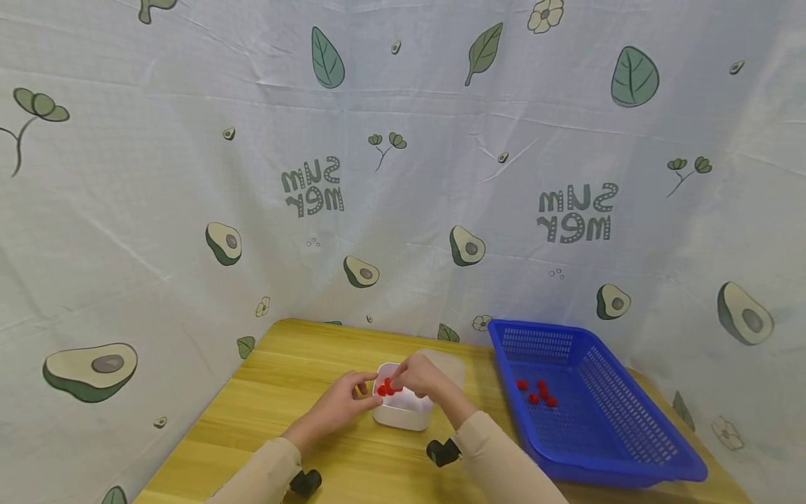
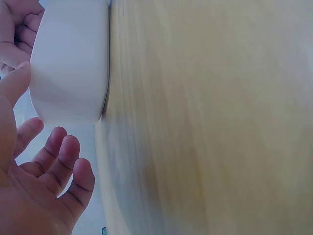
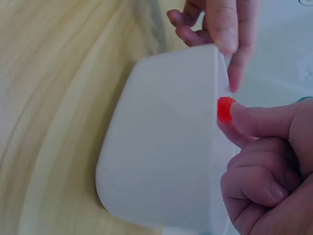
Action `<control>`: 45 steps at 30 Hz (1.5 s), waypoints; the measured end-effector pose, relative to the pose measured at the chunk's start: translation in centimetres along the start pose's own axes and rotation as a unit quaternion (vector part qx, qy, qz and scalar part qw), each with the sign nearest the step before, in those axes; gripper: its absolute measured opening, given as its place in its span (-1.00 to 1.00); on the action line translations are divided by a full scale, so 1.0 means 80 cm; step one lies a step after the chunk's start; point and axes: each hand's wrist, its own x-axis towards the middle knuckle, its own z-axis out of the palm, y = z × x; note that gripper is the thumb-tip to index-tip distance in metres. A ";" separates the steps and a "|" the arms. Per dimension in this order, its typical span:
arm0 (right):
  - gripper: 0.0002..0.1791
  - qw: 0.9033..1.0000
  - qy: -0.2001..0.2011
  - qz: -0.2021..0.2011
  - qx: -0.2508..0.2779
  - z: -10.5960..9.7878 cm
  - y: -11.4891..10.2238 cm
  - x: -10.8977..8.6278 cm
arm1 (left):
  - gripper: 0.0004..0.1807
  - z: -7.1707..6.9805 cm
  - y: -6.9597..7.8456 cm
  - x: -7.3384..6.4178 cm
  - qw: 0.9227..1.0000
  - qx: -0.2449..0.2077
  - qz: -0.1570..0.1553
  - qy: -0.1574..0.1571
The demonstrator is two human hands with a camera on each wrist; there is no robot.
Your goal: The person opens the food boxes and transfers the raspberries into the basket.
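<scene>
A white plastic box (image 1: 403, 418) stands on the table, with several small red pieces (image 1: 385, 387) inside at its left. My left hand (image 1: 336, 409) holds the box at its left corner, thumb and index finger on the rim. Its other fingers are loosely bent beside the wall in the left wrist view. My right hand (image 1: 420, 376) reaches over the box opening. Between its thumb and index finger it pinches a small red piece (image 3: 225, 109) at the rim, the other fingers curled in. Part of the box's inside is hidden by this hand.
Behind the box lies a pale translucent lid (image 1: 450, 365). On the right a blue plastic basket (image 1: 604, 420) holds several more red pieces (image 1: 543, 387). A patterned curtain (image 1: 403, 196) hangs behind the wooden table (image 1: 302, 357). Black devices (image 1: 443, 453) sit at both wrists.
</scene>
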 end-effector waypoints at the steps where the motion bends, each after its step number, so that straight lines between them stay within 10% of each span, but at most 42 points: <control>1: -0.85 1.000 0.002 0.003 -0.002 -0.003 0.000 -0.001 | -0.38 0.000 0.000 0.000 1.000 0.000 0.000 0.000; 26: -0.76 0.998 0.046 0.032 0.027 -0.099 0.005 -0.030 | -0.37 -0.001 0.002 -0.001 1.000 0.004 0.007 0.006; 45: -0.67 0.994 0.096 0.056 0.010 -0.173 0.060 -0.055 | -0.39 0.003 0.001 0.000 1.000 0.000 0.007 0.006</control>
